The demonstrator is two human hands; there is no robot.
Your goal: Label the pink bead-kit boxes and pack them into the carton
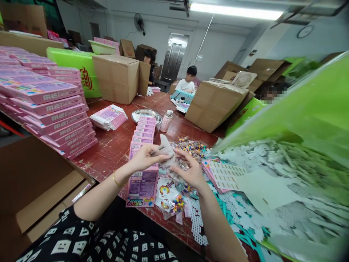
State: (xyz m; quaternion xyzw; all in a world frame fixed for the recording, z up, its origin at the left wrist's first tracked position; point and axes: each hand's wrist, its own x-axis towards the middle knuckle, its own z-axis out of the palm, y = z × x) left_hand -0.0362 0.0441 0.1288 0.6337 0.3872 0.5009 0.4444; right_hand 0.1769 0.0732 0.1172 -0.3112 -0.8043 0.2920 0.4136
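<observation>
In front of me my left hand (149,157) pinches a thin whitish, partly see-through sheet or bag with dark oval print (165,148). My right hand (192,171) is curled round the other side of it, thumb and fingers bent; whether it is a paper or a plastic piece I cannot make out. Below lie a printed pattern card (165,191) and a clear bag of coloured beads (177,204). A row of pink-purple boxes (141,186) runs away from me beside my left hand. Beyond my right hand is a pile of bagged beads (192,146).
Stacked pink boxes (58,116) rise at left. A metal bowl (147,112), a bottle (167,122) and a stack of cards (109,117) stand farther back. White pegboards (198,227) and a sticker sheet (227,175) lie right, by a big green bag (308,109). Other people sit beyond cartons (215,105).
</observation>
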